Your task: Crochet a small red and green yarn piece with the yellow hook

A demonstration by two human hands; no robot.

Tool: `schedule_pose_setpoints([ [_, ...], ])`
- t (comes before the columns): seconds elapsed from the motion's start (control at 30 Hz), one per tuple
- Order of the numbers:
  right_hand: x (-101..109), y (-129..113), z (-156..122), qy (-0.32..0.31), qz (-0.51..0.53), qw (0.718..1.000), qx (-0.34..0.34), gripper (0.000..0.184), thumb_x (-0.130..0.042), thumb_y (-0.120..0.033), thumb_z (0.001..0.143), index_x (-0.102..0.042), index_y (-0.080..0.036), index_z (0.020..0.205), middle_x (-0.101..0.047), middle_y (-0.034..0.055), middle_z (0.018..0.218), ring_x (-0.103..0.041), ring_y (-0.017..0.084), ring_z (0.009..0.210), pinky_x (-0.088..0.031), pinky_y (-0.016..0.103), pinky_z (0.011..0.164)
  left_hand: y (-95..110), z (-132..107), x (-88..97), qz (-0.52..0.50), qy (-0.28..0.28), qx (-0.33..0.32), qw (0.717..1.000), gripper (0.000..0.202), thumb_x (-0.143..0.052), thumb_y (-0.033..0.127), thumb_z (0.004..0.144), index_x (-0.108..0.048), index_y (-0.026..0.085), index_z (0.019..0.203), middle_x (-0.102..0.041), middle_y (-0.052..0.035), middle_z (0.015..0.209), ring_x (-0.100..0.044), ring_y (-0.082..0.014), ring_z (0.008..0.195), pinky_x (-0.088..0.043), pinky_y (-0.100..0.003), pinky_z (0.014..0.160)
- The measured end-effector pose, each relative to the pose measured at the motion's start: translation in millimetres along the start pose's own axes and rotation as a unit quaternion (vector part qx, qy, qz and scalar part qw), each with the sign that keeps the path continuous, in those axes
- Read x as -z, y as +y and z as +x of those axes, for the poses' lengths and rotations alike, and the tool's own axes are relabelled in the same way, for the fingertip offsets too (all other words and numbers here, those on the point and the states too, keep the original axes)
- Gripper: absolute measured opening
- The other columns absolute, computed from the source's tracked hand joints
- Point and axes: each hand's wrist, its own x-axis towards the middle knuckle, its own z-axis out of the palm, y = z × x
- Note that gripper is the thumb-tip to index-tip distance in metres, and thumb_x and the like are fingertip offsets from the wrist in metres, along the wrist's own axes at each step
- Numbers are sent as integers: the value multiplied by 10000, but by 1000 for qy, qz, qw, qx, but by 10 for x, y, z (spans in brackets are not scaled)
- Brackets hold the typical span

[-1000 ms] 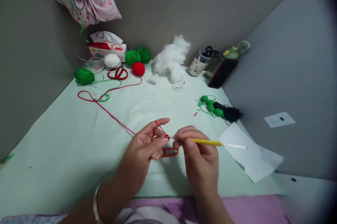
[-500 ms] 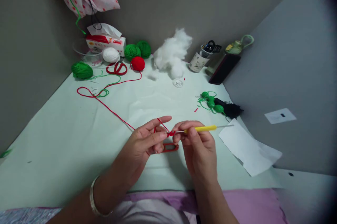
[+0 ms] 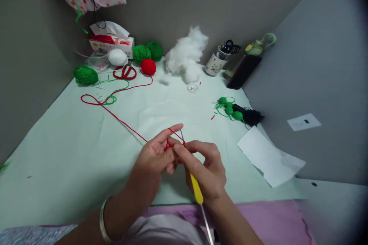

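Observation:
Red yarn (image 3: 123,124) runs from the red ball (image 3: 148,67) across the table to my left hand (image 3: 156,157). It loops over the raised index finger, while the thumb and other fingers pinch a small piece of red crochet work (image 3: 170,146), mostly hidden. In my right hand (image 3: 205,168) is a crochet hook with a yellow grip (image 3: 196,189). Its thin metal end points up by the left index fingertip, against the yarn, and the other end points down toward my lap. A red object (image 3: 179,161) shows partly below the fingers; the hands cover the rest.
At the back stand green yarn balls (image 3: 142,54), a white yarn ball (image 3: 117,57), red-handled scissors (image 3: 124,72), a tissue box (image 3: 112,43), white stuffing (image 3: 185,55) and a pen cup (image 3: 215,63). Green crocheted pieces (image 3: 229,108) and white paper (image 3: 270,158) lie right.
My right hand has turned the crochet hook from nearly level to steeply upright, its yellow grip swinging down toward me. The left hand keeps its pinch and raised index finger.

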Motion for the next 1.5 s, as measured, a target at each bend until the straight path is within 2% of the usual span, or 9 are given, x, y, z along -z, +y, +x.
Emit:
schedule_pose_setpoints([
  [0.1,12,11,64,49,112,990,-73,305,-612,-157,1012,-765,-327,1214,-729,41,990,-711,196,884,-611,338,714,50,-2,17,-62,-19,55,996,416,-855,222,841,-769,141,1241,-445,100,607,-251,-15,479,-286,-134,459],
  [0.27,-29,30,181,88,346,909,-216,174,-628,-269,1029,-800,-261,999,-725,37,894,-681,165,734,-580,316,619,40,-7,-7,-31,-11,18,999,331,-833,188,850,-788,184,1178,-469,100,579,-257,-16,455,-286,-142,457],
  [0.53,-26,21,165,68,307,923,-220,162,-648,-262,1022,-810,-275,1015,-809,44,965,-727,195,859,-603,349,729,24,9,27,77,-9,-21,997,290,-785,334,901,-809,191,1152,-495,72,512,-428,-93,505,-429,-230,550],
  [0.63,-20,10,164,69,314,925,-204,167,-645,-242,1022,-810,-272,1018,-809,46,969,-729,199,885,-598,349,731,95,23,34,112,12,-52,992,339,-759,424,924,-817,201,1173,-651,14,675,-487,-98,545,-446,-241,557],
  [0.73,-36,-5,165,76,323,924,-191,168,-646,-232,1022,-808,-276,1031,-808,45,973,-729,199,910,-595,343,725,119,51,36,143,4,-69,987,275,-824,336,869,-837,225,1121,-735,-14,873,-519,-76,559,-458,-232,559],
  [0.93,-51,-23,183,82,297,934,-183,168,-624,-238,1031,-790,-263,1019,-796,57,950,-731,210,893,-606,350,695,77,72,47,134,13,-79,988,285,-855,242,822,-834,237,1106,-695,15,820,-555,-79,589,-495,-218,581],
  [1.2,-75,-26,-1,40,10,999,-13,435,-651,-76,970,-754,-336,1303,-733,81,1203,-721,223,1025,-618,357,787,-25,47,16,8,-4,2,1000,431,-882,301,820,-795,184,1225,-539,68,644,-372,-23,478,-340,-157,475],
  [1.3,-46,20,33,66,109,989,-75,378,-618,-86,993,-772,-333,1235,-751,54,1090,-719,205,968,-608,344,754,-3,36,14,-54,-17,50,997,350,-869,219,829,-811,162,1170,-480,85,615,-294,-9,470,-290,-128,449],
  [1.5,7,102,139,105,325,912,-229,164,-647,-251,1017,-808,-265,991,-718,34,870,-652,162,702,-552,325,618,86,30,48,-67,-11,44,997,260,-840,161,855,-824,149,1114,-425,101,557,-251,-12,460,-283,-104,433],
])
